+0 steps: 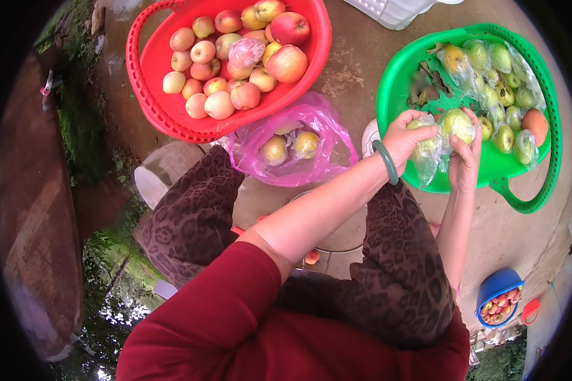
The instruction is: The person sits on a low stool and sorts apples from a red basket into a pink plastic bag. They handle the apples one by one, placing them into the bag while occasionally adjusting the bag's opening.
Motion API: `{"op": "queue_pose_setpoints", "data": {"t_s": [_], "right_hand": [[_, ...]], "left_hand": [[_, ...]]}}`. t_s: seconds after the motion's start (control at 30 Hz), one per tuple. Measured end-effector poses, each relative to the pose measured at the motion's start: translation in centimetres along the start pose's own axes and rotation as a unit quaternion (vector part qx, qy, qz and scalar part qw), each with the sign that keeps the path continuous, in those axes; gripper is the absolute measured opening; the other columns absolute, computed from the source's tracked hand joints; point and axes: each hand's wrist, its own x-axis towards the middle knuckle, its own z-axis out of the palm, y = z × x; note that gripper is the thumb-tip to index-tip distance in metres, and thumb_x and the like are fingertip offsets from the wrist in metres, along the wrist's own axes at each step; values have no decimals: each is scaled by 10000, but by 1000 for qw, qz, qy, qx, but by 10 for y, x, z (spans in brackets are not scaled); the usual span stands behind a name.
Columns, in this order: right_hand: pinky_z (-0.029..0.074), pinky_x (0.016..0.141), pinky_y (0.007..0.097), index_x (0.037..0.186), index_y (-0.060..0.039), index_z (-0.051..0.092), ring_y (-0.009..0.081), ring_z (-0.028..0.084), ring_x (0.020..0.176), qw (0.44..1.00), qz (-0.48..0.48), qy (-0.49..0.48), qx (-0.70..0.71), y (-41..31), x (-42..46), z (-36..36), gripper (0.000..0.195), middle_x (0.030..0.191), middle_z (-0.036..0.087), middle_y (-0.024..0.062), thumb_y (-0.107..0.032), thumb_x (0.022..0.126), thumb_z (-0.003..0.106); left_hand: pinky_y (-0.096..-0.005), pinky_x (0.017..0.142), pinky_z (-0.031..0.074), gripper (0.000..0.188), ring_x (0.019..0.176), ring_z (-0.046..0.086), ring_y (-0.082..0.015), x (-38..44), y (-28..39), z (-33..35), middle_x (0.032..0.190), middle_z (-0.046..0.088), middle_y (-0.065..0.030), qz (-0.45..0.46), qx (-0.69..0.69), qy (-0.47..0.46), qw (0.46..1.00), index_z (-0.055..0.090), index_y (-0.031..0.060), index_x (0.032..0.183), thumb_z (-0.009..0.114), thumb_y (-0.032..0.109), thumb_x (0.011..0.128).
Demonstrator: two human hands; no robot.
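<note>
My left hand (400,143), with a green bangle at the wrist, grips a pale green fruit wrapped in clear plastic film (423,145). Right beside it, my right hand (466,164) has its fingers around a second wrapped green fruit (456,125). Both hands are over the near side of a green plastic basket (392,90). Inside that basket lie several green and yellowish fruits, many in clear film, some with dark spots. A reddish-orange fruit (535,123) rests among them, and dry brown leaves (434,78) sit towards the left.
A red plastic basket (152,62) of red and yellow apples stands ahead on the left. Between my feet, a pink plastic bag (336,166) lies open with wrapped yellowish fruits (307,144). A white crate (395,14) is at the top; a blue bucket (487,288) of apples stands at right.
</note>
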Motion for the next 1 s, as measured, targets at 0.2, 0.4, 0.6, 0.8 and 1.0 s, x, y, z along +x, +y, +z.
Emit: {"op": "queue_pose_setpoints", "data": {"t_s": [0.2,0.4,0.6,0.8,1.0], "right_hand": [[359,932,329,1271,-41,380,206,473,1042,1000,-14,-11,9,-16,-20,31,628,1128,496,100,-23,693,624],[385,910,308,1273,-43,378,193,488,1029,996,-16,-79,-49,-45,-44,64,640,1132,495,97,-36,688,638],[392,896,281,1238,-71,436,162,486,1031,968,21,-194,-158,-50,-66,111,631,1130,492,62,-63,662,694],[438,820,284,1203,-84,458,153,535,938,895,127,-327,-276,-47,-83,158,605,1029,546,43,-60,651,705],[439,819,276,1168,-61,467,148,541,906,803,132,-399,-423,-29,-96,187,594,982,563,52,-49,617,689]], "left_hand": [[-309,798,459,370,933,556,-158,-30,18,1,994,567,-59,25,16,-14,999,502,50,1055,699,85,744],[-301,802,459,380,918,568,-157,-71,32,-4,985,570,-59,63,-10,-16,998,494,47,1066,693,83,745],[-325,823,468,305,928,572,-171,-131,51,-42,1001,561,-51,75,-102,-16,992,502,59,1067,619,60,785],[-397,844,469,329,962,575,-188,-179,51,-96,1025,575,-43,84,-139,-4,987,492,89,1090,612,97,784],[-403,810,483,261,926,594,-203,-205,40,-141,984,607,-54,71,-182,41,980,544,100,1061,554,116,801]]}}
